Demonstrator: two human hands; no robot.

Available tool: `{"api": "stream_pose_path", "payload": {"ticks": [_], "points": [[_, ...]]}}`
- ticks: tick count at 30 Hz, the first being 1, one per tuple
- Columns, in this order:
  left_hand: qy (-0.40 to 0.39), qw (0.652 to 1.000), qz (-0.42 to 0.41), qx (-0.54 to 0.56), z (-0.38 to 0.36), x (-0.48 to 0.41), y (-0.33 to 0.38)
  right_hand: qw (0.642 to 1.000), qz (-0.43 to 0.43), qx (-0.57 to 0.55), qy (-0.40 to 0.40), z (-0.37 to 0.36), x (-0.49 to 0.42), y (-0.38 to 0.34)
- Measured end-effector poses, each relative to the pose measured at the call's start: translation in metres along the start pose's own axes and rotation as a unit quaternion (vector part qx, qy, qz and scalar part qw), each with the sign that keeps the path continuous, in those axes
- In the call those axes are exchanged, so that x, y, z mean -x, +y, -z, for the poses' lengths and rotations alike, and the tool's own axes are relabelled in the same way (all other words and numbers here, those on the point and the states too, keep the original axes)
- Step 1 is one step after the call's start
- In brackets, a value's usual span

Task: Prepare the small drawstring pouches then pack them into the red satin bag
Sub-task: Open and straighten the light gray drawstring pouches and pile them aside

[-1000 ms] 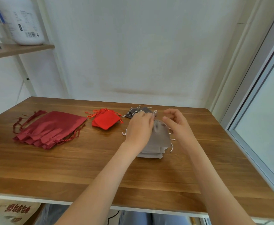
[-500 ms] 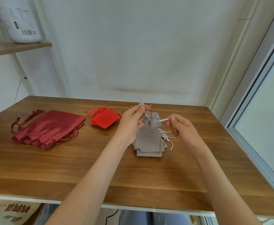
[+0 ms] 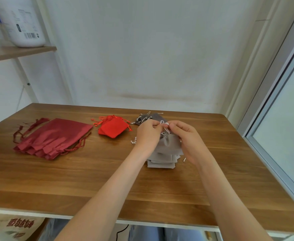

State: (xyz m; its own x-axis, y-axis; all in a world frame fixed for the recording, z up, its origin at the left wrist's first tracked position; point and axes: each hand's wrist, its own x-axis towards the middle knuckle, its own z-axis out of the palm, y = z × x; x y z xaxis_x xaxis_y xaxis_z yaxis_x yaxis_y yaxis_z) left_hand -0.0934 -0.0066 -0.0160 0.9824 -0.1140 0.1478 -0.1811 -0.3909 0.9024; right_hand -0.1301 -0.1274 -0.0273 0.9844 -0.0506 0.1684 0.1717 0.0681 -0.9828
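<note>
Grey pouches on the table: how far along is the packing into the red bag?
Early. Done: the neck of the held grey pouch is gathered shut. In hand: the left hand and right hand pinch its white drawstring above the grey stack. Left: the small red pouches wait, and the red satin bags lie flat; nothing looks packed.

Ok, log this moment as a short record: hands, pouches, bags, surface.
left hand: pinches the white drawstring of the grey pouch
right hand: pinches the same drawstring, beside the left hand
grey pouch: mouth cinched, held over the grey stack
grey stack: flat on the table, under the hands
red pouches: small pile left of the hands
red satin bags: fanned pile at the table's left
spare grey pouches: behind the hands
</note>
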Motion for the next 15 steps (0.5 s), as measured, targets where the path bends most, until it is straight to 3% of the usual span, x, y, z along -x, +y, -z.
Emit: {"api": "stream_pose_path", "payload": {"ticks": [6, 11, 15], "points": [[-0.012, 0.999, 0.022, 0.044, -0.0016, 0.0009, -0.0003, 0.991, 0.029, 0.12, 0.05, -0.0004, 0.0002, 0.0026], [-0.068, 0.997, -0.023, -0.032, -0.0023, 0.0057, 0.0068, 0.964, 0.063, 0.244, 0.081, 0.0004, -0.003, 0.0017], [-0.011, 0.995, -0.082, -0.052, -0.0051, 0.0064, 0.0038, 0.932, 0.109, 0.331, 0.098, -0.0062, 0.0002, -0.003]]}}
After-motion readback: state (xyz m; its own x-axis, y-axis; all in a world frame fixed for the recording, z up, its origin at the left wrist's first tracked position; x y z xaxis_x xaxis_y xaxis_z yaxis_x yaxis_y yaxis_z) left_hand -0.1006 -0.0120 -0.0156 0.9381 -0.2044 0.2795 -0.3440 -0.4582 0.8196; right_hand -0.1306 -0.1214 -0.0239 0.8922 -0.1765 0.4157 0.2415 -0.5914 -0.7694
